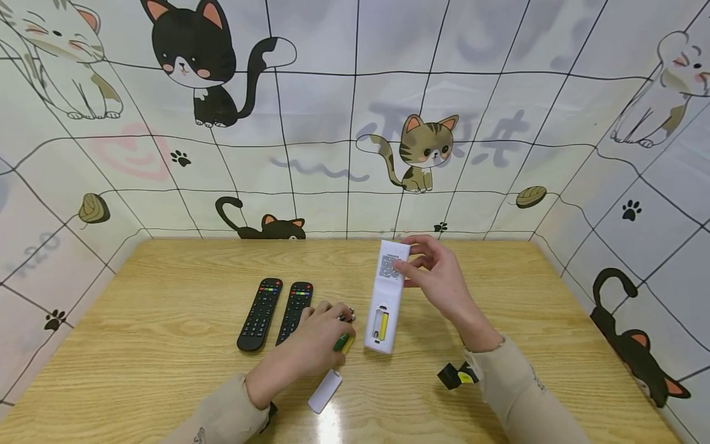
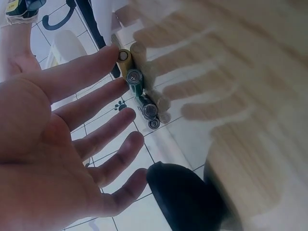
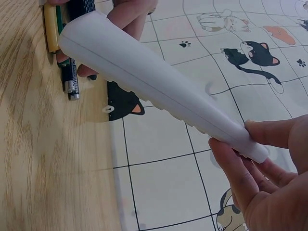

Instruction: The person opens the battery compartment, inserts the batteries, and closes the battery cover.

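My right hand pinches a white remote control near its top end, thumb on the back and fingers on the far side. The remote is tilted up off the table, its back with a printed code label facing me. One yellow battery lies in its uncovered battery compartment; a spring shows beside it. My left hand has its fingers extended beside a row of loose batteries, including a yellow battery, a green battery and dark ones. Whether a fingertip touches them, I cannot tell.
Two black remote controls lie left of the left hand, which partly covers the nearer one. A white battery cover lies near the table's front. The wooden table meets a cat-patterned sheet at its back and sides.
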